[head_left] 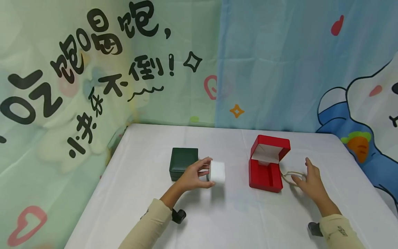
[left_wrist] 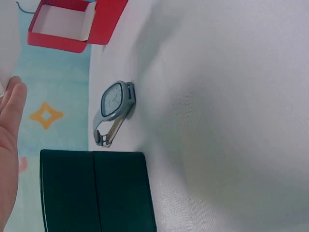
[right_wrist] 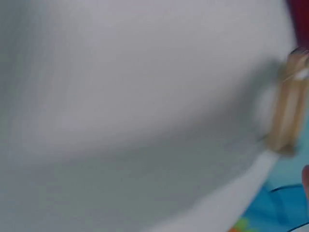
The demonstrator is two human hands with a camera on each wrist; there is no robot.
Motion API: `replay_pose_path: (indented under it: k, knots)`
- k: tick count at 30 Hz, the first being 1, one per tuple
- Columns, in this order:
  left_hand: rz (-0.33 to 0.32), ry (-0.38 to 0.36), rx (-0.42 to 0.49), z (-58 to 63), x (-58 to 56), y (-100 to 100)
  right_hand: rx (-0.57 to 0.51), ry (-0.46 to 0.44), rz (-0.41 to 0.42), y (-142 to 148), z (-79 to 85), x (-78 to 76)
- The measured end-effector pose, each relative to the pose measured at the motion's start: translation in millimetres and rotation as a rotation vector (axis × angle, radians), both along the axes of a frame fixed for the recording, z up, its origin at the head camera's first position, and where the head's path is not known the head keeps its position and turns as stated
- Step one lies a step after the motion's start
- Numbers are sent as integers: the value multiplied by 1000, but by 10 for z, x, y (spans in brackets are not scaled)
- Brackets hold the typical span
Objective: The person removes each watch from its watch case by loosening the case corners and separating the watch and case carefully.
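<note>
My left hand (head_left: pixel 196 175) grips a white block (head_left: pixel 217 172), like a watch cushion, between thumb and fingers above the table. Behind that hand a grey watch (left_wrist: pixel 117 100) with a squarish face lies on the cloth, mostly hidden in the head view. A dark green box (head_left: pixel 183 159), lid down, stands just left of the hand. My right hand (head_left: pixel 312 183) spreads its thumb and fingers around the near side of a gold-toned looped band (head_left: pixel 286 180), blurred in the right wrist view. Beside the band stands an open red box (head_left: pixel 265 177) with a white-lined lid.
A white cloth covers the table (head_left: pixel 242 221). Printed curtains (head_left: pixel 264 69) hang behind its back edge and along the left side. Dark wrist cameras sit below both sleeves.
</note>
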State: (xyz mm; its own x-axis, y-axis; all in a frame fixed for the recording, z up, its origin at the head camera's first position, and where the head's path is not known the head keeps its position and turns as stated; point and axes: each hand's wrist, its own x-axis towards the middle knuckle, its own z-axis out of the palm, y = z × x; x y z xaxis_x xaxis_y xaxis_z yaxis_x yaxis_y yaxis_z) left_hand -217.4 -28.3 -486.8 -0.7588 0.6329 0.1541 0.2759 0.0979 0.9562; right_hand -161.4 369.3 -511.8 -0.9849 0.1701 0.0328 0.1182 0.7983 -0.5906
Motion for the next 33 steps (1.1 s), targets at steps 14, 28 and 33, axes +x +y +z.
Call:
replay_pose_path:
  k: [14, 28, 33]
  knots:
    - [-49, 5, -6, -3, 45, 363, -152, 244, 247, -1056, 374, 187]
    - [-191, 44, -34, 205, 206, 774, -168, 71, 430, -1094, 441, 284]
    - [-209, 51, -43, 226, 238, 920, -161, 86, 404, -966, 437, 329]
